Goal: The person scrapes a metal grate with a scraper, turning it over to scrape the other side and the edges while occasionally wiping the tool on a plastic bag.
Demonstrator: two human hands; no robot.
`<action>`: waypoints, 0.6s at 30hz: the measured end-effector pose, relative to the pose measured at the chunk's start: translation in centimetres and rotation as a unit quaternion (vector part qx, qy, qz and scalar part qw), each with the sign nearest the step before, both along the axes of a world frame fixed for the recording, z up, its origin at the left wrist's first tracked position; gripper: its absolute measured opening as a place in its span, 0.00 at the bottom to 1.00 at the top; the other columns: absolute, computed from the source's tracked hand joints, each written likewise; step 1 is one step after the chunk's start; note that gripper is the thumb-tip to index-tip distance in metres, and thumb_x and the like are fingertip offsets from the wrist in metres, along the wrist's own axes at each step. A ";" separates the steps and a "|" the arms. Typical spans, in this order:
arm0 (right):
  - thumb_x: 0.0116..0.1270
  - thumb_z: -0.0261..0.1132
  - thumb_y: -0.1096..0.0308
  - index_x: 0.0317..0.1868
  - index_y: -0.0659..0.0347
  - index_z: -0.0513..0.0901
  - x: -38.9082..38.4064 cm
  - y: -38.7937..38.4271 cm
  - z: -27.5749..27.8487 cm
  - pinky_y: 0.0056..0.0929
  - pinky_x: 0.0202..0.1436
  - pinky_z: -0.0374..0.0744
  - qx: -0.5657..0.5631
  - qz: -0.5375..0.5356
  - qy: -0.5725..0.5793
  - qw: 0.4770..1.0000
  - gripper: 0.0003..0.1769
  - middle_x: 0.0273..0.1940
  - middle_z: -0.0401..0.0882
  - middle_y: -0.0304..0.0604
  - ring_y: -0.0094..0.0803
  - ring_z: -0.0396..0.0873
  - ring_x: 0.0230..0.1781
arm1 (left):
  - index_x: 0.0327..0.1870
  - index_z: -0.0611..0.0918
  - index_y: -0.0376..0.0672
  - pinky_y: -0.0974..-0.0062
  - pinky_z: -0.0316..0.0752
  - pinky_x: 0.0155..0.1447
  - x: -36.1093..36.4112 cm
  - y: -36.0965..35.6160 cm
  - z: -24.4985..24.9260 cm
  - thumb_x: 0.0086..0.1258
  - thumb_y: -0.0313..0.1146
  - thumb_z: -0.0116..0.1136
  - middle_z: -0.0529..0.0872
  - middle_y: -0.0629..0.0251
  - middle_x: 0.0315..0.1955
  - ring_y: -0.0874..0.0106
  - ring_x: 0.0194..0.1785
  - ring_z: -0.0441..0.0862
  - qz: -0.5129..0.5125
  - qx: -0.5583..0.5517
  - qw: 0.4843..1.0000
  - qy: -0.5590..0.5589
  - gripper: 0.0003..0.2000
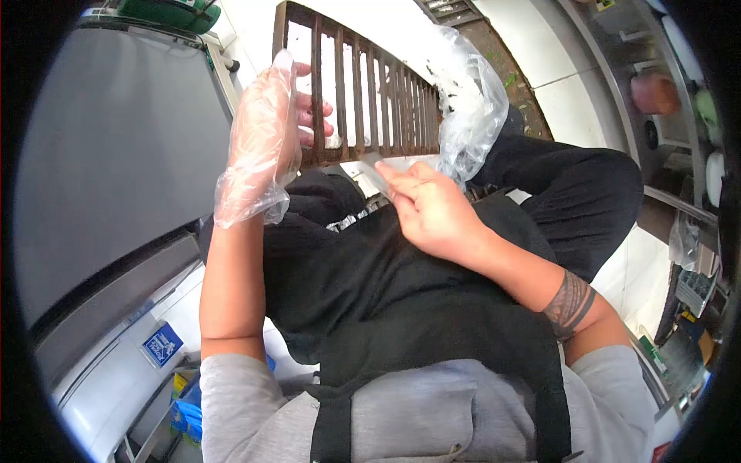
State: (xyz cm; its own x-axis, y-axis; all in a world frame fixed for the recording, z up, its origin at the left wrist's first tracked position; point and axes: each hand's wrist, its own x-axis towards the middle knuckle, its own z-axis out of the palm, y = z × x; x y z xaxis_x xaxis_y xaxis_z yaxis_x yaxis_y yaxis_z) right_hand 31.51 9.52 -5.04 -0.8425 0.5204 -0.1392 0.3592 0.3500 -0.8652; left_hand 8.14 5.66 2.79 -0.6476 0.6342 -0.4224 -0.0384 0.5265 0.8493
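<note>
While the slatted grate stands tilted on edge just beyond my lap, I judge that steadying it matters most, since its long far end could swing if my hold slackens. Clear plastic bag bunches at that far end; I should leave the folds off the bars, where they could snag. My left hand, in a clear plastic glove, is curled round the near end bar, fingers showing through the gap; a firm but even hold suits it, as rough metal may tear such thin film. My right hand, bare, pinches a thin, flat piece by the grate's lower edge. It is too blurred to identify or to tell whether it touches; short, light strokes, angled away from my left fingers, seem safest.
</note>
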 end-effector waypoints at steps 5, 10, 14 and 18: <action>0.73 0.65 0.74 0.68 0.62 0.86 -0.8 0.6 -1.1 0.44 0.48 0.82 0.016 -0.019 0.014 1.000 0.23 0.39 0.82 0.56 0.52 0.83 0.39 | 0.70 0.77 0.32 0.68 0.85 0.39 0.2 -0.2 0.0 0.87 0.62 0.44 0.88 0.52 0.37 0.67 0.33 0.88 0.008 0.018 1.000 -0.017 0.35; 0.75 0.62 0.71 0.65 0.64 0.87 -4.7 3.6 -2.1 0.48 0.50 0.83 0.051 -0.028 0.018 0.998 0.21 0.39 0.85 0.62 0.57 0.86 0.41 | 0.69 0.75 0.33 0.65 0.87 0.39 -0.7 -0.6 -0.9 0.86 0.64 0.46 0.86 0.53 0.35 0.66 0.33 0.86 0.022 0.031 0.997 -0.068 0.36; 0.75 0.61 0.71 0.65 0.65 0.87 -6.5 5.4 -2.8 0.49 0.51 0.83 0.064 -0.040 0.073 0.994 0.21 0.39 0.85 0.65 0.58 0.86 0.41 | 0.68 0.75 0.34 0.65 0.88 0.39 -1.0 -1.1 -1.5 0.85 0.64 0.47 0.85 0.53 0.36 0.67 0.32 0.86 0.023 0.040 0.996 -0.076 0.35; 0.73 0.61 0.73 0.65 0.64 0.87 -2.0 1.7 -1.3 0.47 0.54 0.83 0.008 0.022 -0.014 1.000 0.22 0.40 0.85 0.62 0.58 0.86 0.43 | 0.67 0.76 0.34 0.64 0.88 0.39 -1.1 -0.8 -1.7 0.86 0.64 0.47 0.86 0.53 0.37 0.67 0.33 0.86 0.037 0.032 0.995 -0.083 0.35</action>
State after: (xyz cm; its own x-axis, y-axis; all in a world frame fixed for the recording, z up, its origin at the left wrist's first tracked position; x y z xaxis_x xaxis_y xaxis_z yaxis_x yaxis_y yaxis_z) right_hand 29.49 11.19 -6.32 -0.8608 0.4847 -0.1549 0.3667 0.3797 -0.8493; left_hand 7.02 4.88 1.10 -0.6185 0.6165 -0.4872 -0.2168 0.4621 0.8599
